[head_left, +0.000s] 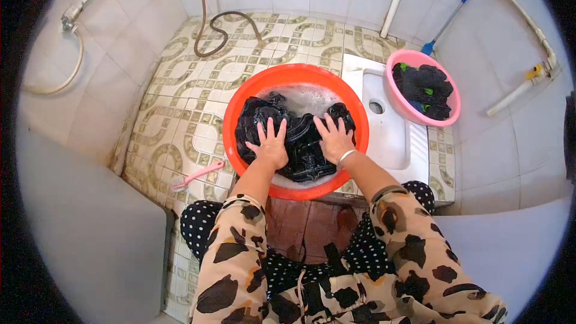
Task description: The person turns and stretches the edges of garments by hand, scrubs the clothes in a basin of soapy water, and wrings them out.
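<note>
A wet black garment (303,153) lies bunched in an orange-red basin (294,72) of sudsy water (309,97). My left hand (270,146) rests on the garment's left part, its fingers spread. On the right part of the cloth lies my right hand (335,139), also with fingers apart and a bracelet at the wrist. Both palms face down on the fabric, and neither hand grips it. What kind of garment it is, I cannot tell.
A pink-handled brush (201,174) lies on the tiles left of the basin. To the right, a pink basin (454,111) of dark clothes stands over the squat toilet (384,138). A hose (210,54) curls on the floor behind. A blue-handled tool (447,23) leans in the corner.
</note>
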Demonstrator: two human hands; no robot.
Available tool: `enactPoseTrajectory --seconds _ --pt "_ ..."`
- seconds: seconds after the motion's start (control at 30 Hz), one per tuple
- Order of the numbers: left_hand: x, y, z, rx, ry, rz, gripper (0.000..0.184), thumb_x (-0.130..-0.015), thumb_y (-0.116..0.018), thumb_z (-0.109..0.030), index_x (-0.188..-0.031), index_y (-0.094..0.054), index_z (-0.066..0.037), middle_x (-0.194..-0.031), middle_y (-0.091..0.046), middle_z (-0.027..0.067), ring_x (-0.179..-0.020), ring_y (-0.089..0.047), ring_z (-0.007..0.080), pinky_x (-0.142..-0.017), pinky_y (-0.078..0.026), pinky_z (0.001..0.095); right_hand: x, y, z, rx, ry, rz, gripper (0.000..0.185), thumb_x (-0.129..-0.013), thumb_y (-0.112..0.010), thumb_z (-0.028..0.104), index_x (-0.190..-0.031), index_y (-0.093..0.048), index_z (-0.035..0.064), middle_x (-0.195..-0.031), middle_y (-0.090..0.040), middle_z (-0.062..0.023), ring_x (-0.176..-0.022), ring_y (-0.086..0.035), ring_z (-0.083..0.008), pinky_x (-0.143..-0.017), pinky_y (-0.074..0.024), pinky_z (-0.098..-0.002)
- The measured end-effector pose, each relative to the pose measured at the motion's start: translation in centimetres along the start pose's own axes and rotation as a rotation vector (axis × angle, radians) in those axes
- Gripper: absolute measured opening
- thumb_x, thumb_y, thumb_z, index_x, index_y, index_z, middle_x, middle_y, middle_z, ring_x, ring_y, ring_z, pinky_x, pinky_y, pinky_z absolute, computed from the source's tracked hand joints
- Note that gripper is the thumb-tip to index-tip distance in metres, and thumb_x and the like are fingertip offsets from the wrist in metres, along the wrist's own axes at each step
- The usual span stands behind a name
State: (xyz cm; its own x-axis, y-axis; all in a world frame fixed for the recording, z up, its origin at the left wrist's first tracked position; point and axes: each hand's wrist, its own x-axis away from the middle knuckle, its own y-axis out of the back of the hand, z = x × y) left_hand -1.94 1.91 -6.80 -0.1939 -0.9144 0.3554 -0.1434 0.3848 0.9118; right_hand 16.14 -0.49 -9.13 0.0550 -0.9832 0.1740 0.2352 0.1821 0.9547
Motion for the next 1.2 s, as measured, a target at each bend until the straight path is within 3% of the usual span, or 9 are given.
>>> enactPoseTrajectory --seconds 0.4,0.43,0.53,0.57,0.67,0.9,1.0,1.1,1.2 --pt "-7.1 -5.3 0.5 -0.13 -0.051 0.146 0.061 -0.073 -0.049 -0.009 -0.132 -0.035 -0.019 -0.145 -0.004 0.0077 -0.132 0.001 0.0369 -0.093 -0.003 0.0707 -6.4 -4.7 -1.9 0.208 0.076 0.035 0.043 -0.084 -0.048 0.031 -0.125 -0.043 0.0206 -0.133 -0.03 -0.011 -0.124 -0.017 -0.0442 -0.091 -0.0192 -0.0677" --pt "-7.9 -5.8 0.5 -0.13 -0.053 0.102 0.06 -0.074 -0.047 -0.009 -0.132 -0.035 -0.018 -0.145 -0.006 0.0084 -0.132 0.0 0.037 -0.093 -0.003 0.0706 -6.8 -5.5 -2.2 0.24 0.172 -0.247 0.038 -0.082 -0.048 0.029 -0.116 -0.051 0.0116 -0.119 -0.044 -0.0147 -0.118 -0.033 -0.0383 -0.091 -0.0293 -0.0587" --pt "-10.0 -6.4 0.4 -0.156 -0.042 0.083 0.055 -0.076 -0.045 -0.012 -0.131 -0.037 -0.015 -0.143 -0.012 0.0101 -0.131 -0.007 0.0376 -0.093 -0.005 0.0708 -9.8 -3.6 -1.8 0.21 0.02 0.044 0.039 -0.08 -0.049 0.027 -0.113 -0.05 0.0067 -0.103 -0.054 -0.0154 -0.103 -0.049 -0.0308 -0.086 -0.0395 -0.0451" --pt "-10.8 -6.6 0.4 -0.167 -0.023 0.109 0.054 -0.077 -0.044 -0.012 -0.13 -0.038 -0.015 -0.143 -0.013 0.01 -0.131 -0.009 0.0371 -0.093 -0.006 0.071 -10.0 -2.0 -0.4 0.025 -0.013 -0.152 0.043 -0.077 -0.051 0.028 -0.114 -0.048 0.0053 -0.095 -0.058 -0.0144 -0.09 -0.056 -0.0264 -0.077 -0.0435 -0.0361" --pt "-12.0 -5.0 0.0 -0.12 -0.008 0.162 0.054 -0.076 -0.047 -0.016 -0.129 -0.038 -0.013 -0.142 -0.017 0.0099 -0.129 -0.016 0.0337 -0.093 -0.012 0.0692 -12.0 -1.1 0.2 -0.123 0.137 0.015 0.049 -0.075 -0.053 0.026 -0.119 -0.043 0.0076 -0.106 -0.054 -0.0159 -0.095 -0.053 -0.0304 -0.079 -0.0419 -0.0431" --pt "-14.2 -5.3 1.5 0.107 -0.067 0.173 0.065 -0.07 -0.056 -0.017 -0.131 -0.033 -0.01 -0.137 -0.029 0.0138 -0.121 -0.036 0.0329 -0.101 -0.029 0.0435 -11.4 -3.0 -0.8 0.361 0.143 -0.184 0.049 -0.077 -0.052 0.019 -0.123 -0.04 0.0068 -0.118 -0.047 -0.0166 -0.1 -0.05 -0.0363 -0.085 -0.0377 -0.0519" --pt "-13.6 -6.4 3.3 0.088 -0.198 0.215 0.065 -0.07 -0.054 -0.009 -0.131 -0.034 -0.011 -0.136 -0.031 0.0148 -0.12 -0.039 0.0324 -0.101 -0.03 0.038 -10.9 -1.4 -1.6 0.404 0.133 0.172 0.051 -0.079 -0.047 0.012 -0.128 -0.035 0.0104 -0.13 -0.037 -0.0157 -0.106 -0.045 -0.0419 -0.088 -0.0314 -0.06" --pt "-9.6 -4.3 4.1 -0.019 -0.331 0.095 0.065 -0.068 -0.052 -0.003 -0.13 -0.036 -0.014 -0.136 -0.032 0.0151 -0.12 -0.039 0.0311 -0.101 -0.031 0.0345 -9.1 -1.4 -5.7 0.059 0.214 0.136 0.04 -0.083 -0.037 0.012 -0.122 -0.046 0.0211 -0.113 -0.054 -0.0163 -0.102 -0.054 -0.0323 -0.087 -0.0418 -0.0434" --pt "-7.4 -2.5 6.1 -0.005 -0.379 0.135 0.064 -0.066 -0.052 0.0 -0.127 -0.043 -0.018 -0.136 -0.032 0.0148 -0.12 -0.039 0.0302 -0.101 -0.031 0.0318 -5.9 2.9 -6.8 0.291 0.151 0.2 0.03 -0.08 -0.043 0.011 -0.102 -0.062 0.0166 -0.093 -0.062 -0.0149 -0.087 -0.06 -0.0316 -0.077 -0.0479 -0.0397"
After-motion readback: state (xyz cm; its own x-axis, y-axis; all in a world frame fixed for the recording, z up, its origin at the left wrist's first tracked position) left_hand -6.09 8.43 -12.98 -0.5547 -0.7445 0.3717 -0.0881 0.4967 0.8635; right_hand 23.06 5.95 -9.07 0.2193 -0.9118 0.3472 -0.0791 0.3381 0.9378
